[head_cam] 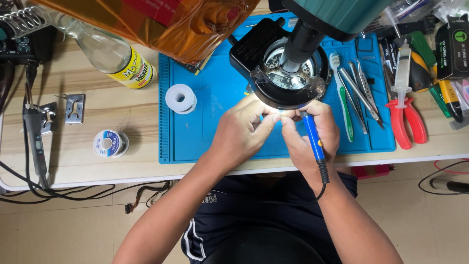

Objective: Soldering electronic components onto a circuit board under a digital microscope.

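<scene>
Right hand (312, 134) is clamped around a blue-handled soldering iron (312, 142), tip hidden under the microscope ring light (288, 73). Left hand (242, 129) is pinched together beside it over the blue mat (205, 122). Soldering appears under way; joint progress cannot be told. Solder spool (181, 99) sits untouched to the left.

Microscope ring light (293, 93) hides the soldering iron (313, 144) tip and fingertips

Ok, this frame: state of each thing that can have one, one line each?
right hand: gripping the blue soldering iron
left hand: fingers pinched under the ring light, what they hold is hidden
ring light: lit
red pliers: lying flat, handles apart
syringe: lying across the pliers
glass bottle: on its side
</scene>
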